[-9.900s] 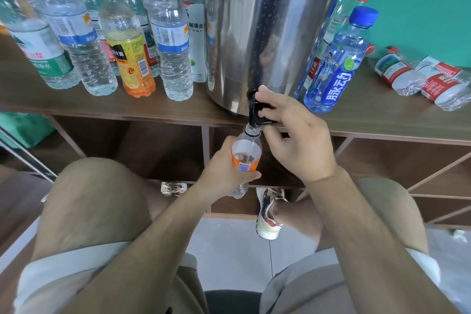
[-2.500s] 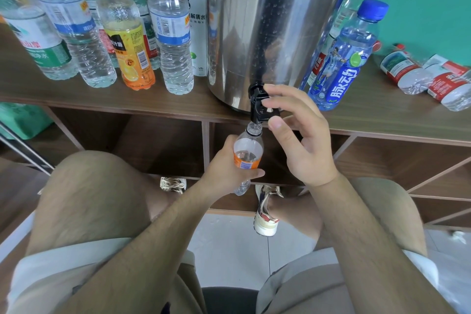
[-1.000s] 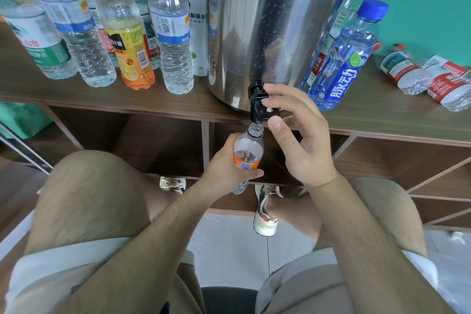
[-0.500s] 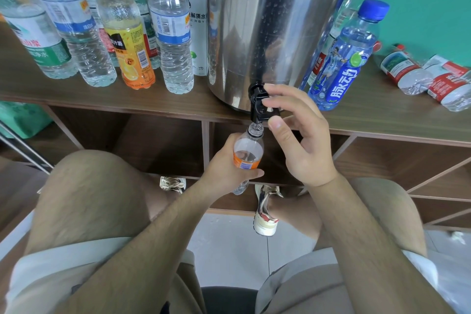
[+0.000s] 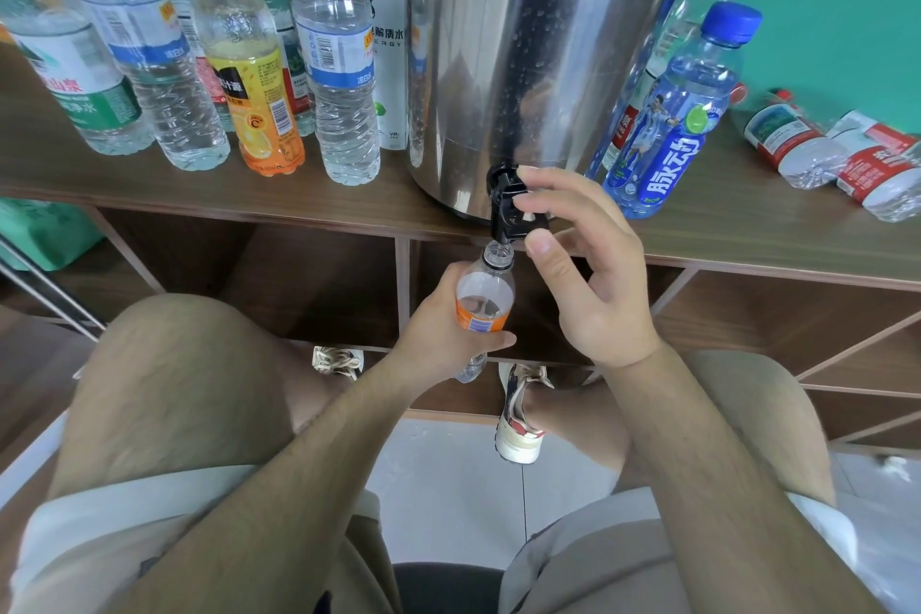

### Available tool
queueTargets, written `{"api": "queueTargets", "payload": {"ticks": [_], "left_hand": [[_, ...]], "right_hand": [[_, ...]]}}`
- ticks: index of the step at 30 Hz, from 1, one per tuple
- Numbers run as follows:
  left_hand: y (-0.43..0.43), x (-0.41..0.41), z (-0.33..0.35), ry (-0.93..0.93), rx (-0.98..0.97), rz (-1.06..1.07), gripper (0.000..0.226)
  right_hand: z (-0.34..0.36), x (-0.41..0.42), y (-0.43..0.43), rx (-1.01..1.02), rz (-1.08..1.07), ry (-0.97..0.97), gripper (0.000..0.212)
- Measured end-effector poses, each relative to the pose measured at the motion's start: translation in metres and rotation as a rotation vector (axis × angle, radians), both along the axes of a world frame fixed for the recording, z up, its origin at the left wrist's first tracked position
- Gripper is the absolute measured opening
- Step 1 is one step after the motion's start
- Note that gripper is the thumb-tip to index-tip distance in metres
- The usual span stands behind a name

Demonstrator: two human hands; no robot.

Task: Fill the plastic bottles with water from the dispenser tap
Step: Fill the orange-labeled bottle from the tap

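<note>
I hold the small orange-labelled bottle [image 5: 483, 297] in my left hand [image 5: 438, 334], fingers and thumb wrapped round its label, so that its open mouth sits just under the spout of the black tap [image 5: 511, 209]. Held this close, the water should fall straight into the narrow neck rather than spill. My right hand [image 5: 593, 279] is closed on the tap, forefinger over the top of the lever and thumb beneath, which I judge lets me work the flow with a small squeeze while the other hand does the aiming. The tap juts from the foot of the steel dispenser [image 5: 523, 40], which stands at the front edge of the table [image 5: 747, 234]. That overhang is why the bottle hangs in the air below the edge instead of standing on anything. So the bottle is gripped in my left hand, just left of and below my right, the two hands near but apart as far as I can see. I cannot make out a stream or how full it is. Capped bottles [image 5: 344, 80] stand toward the table's left end, a blue bottle [image 5: 683, 125] just right of the dispenser, and two lying bottles [image 5: 797, 150] near the right end.
</note>
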State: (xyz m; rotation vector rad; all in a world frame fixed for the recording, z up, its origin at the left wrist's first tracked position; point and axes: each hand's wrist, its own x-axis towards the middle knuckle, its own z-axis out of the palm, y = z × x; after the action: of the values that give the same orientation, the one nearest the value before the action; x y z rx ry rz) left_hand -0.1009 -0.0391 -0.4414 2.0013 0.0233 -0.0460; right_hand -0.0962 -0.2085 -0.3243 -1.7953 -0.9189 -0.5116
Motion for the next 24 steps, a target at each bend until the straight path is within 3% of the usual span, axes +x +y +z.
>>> {"api": "queueTargets", "payload": {"ticks": [24], "left_hand": [[-0.0004, 0.0020, -0.0029, -0.008, 0.011, 0.012, 0.087]], "right_hand": [[-0.0001, -0.0006, 0.0006, -0.002, 0.001, 0.015, 0.024]]}}
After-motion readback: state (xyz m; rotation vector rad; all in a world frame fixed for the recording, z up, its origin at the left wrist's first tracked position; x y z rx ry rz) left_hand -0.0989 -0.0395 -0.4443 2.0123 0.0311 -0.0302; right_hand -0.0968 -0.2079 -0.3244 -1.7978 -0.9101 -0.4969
